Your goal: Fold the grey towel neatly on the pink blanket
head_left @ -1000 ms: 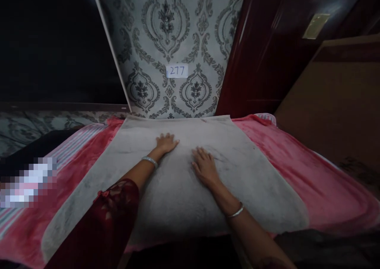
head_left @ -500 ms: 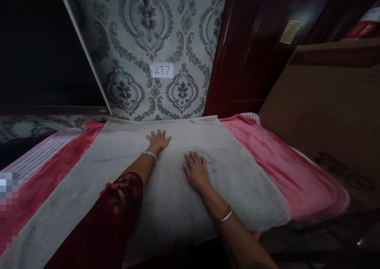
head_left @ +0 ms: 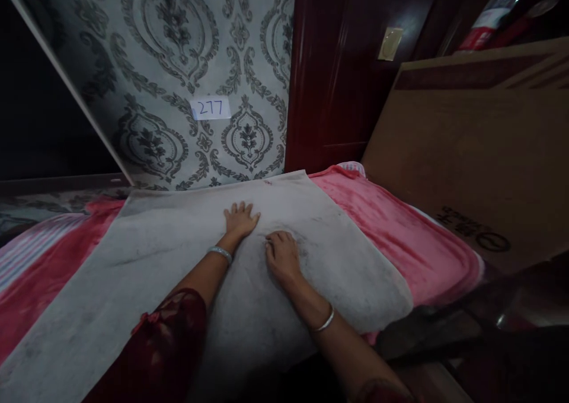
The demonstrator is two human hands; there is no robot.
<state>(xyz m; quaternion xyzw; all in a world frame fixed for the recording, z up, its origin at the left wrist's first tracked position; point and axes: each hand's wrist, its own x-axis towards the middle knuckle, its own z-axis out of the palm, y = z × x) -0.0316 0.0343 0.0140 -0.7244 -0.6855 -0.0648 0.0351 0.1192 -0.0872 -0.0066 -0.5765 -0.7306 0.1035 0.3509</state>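
A large greyish-white cloth [head_left: 173,308] lies spread over a pink plush blanket [head_left: 413,243], with dark smudges and faint creases on it. Flat on its far part rests my left hand [head_left: 240,219], palm down and fingers spread. Nearer to me and a little to the right, my right hand [head_left: 283,258] touches the cloth beside a dark smudged, wrinkled patch. Its fingers are slightly bent and closer together, and I see nothing held in them. A bracelet is on each wrist.
Patterned wallpaper [head_left: 249,35] with a paper label [head_left: 211,108] reading 277 rises behind the cloth. A dark screen [head_left: 40,95] stands at the left. On the right are a dark red door or panel [head_left: 333,65], a large cardboard box [head_left: 471,142] and a bottle [head_left: 493,15].
The view has turned to the right. My right hand's fingers have drawn closer together and bent a little. My left hand stays spread on the cloth, the two hands now nearer each other.
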